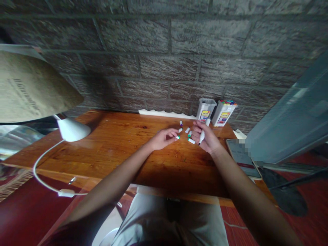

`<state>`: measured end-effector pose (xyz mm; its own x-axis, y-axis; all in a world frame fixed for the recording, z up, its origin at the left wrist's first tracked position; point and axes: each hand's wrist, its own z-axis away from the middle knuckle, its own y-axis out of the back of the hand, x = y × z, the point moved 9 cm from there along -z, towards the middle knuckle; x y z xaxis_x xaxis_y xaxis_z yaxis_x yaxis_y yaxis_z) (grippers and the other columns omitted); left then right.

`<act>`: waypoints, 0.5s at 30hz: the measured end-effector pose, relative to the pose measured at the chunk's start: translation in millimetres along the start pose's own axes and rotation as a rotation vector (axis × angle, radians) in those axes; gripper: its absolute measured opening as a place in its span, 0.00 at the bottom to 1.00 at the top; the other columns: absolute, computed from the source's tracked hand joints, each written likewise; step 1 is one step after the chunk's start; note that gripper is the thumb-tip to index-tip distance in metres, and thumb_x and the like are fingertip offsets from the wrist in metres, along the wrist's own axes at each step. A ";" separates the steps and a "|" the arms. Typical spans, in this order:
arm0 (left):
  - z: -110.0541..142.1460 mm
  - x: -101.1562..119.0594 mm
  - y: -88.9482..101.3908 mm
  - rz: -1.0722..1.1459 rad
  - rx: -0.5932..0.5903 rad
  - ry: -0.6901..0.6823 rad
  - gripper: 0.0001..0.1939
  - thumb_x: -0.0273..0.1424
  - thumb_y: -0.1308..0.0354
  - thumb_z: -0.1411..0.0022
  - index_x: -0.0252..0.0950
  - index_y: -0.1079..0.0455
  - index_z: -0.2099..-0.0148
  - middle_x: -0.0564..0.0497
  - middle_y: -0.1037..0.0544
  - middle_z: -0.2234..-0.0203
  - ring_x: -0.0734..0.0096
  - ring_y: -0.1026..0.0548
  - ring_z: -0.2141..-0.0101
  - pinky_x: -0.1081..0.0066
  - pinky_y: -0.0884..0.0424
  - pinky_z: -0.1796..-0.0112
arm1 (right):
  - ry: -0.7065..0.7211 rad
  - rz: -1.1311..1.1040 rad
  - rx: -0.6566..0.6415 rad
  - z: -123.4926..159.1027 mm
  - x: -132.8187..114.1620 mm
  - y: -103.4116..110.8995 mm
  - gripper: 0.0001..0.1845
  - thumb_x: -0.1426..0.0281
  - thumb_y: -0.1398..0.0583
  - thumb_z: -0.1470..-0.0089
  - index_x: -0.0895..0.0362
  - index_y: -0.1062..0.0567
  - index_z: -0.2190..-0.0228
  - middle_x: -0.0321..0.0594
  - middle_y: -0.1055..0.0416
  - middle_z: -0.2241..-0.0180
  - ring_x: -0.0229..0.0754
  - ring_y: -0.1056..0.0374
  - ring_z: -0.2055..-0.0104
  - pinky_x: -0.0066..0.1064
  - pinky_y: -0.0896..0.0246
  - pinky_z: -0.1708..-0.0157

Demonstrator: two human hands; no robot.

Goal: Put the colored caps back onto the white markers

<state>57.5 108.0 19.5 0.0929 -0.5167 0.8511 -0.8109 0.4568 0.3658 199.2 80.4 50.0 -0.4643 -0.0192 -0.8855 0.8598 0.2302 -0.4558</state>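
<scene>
My right hand (207, 138) is closed around a white marker (202, 136), held upright with its dark tip pointing down. My left hand (165, 137) rests on the wooden table (120, 143) and pinches a green-capped marker (177, 137) between its fingertips. Several loose white markers (191, 140) with coloured caps lie between and just beyond both hands. Behind them stand two white marker boxes: an open, empty-looking one (205, 110) and one filled with coloured markers (223, 112).
A white desk lamp (71, 129) with its cable stands at the left. A brick wall backs the table, with a white scalloped strip (164, 113) at its foot. A phone or tablet (242, 158) lies at the right edge, beside a glass panel.
</scene>
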 end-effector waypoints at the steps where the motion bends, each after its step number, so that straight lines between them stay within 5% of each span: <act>1: -0.6 0.9 1.4 0.087 0.021 0.018 0.18 0.37 0.35 0.44 0.32 0.26 0.54 0.44 0.21 0.60 0.72 0.24 0.67 0.71 0.29 0.61 | 0.009 0.011 0.038 -2.0 0.1 4.8 0.19 0.54 0.33 0.56 0.54 0.29 0.72 0.24 0.52 0.85 0.30 0.58 0.85 0.25 0.59 0.87; 7: 0.0 -1.1 14.3 0.523 0.143 0.212 0.25 0.36 0.31 0.47 0.36 0.31 0.48 0.48 0.23 0.60 0.65 0.19 0.61 0.70 0.27 0.60 | 0.169 0.080 0.230 -2.8 -7.9 22.1 0.23 0.50 0.31 0.59 0.55 0.30 0.76 0.31 0.34 0.79 0.30 0.43 0.82 0.26 0.46 0.83; 11: 1.6 -8.6 21.5 0.780 0.229 0.293 0.20 0.33 0.29 0.51 0.35 0.31 0.57 0.54 0.23 0.69 0.69 0.19 0.63 0.74 0.27 0.61 | 0.244 0.149 0.194 2.5 -12.7 11.3 0.15 0.61 0.28 0.60 0.54 0.25 0.72 0.35 0.26 0.71 0.36 0.32 0.72 0.29 0.35 0.72; 15: 2.9 -15.5 19.6 0.852 0.260 0.352 0.17 0.34 0.29 0.49 0.34 0.30 0.61 0.55 0.24 0.73 0.79 0.23 0.72 0.78 0.29 0.68 | 0.288 0.259 0.143 6.5 -12.6 1.5 0.12 0.64 0.30 0.56 0.53 0.21 0.67 0.36 0.23 0.67 0.38 0.30 0.68 0.32 0.32 0.66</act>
<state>38.4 122.9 12.4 -0.4534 0.1812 0.8727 -0.7853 0.3819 -0.4873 207.7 74.7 59.9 -0.2521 0.2991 -0.9203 0.9674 0.0540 -0.2475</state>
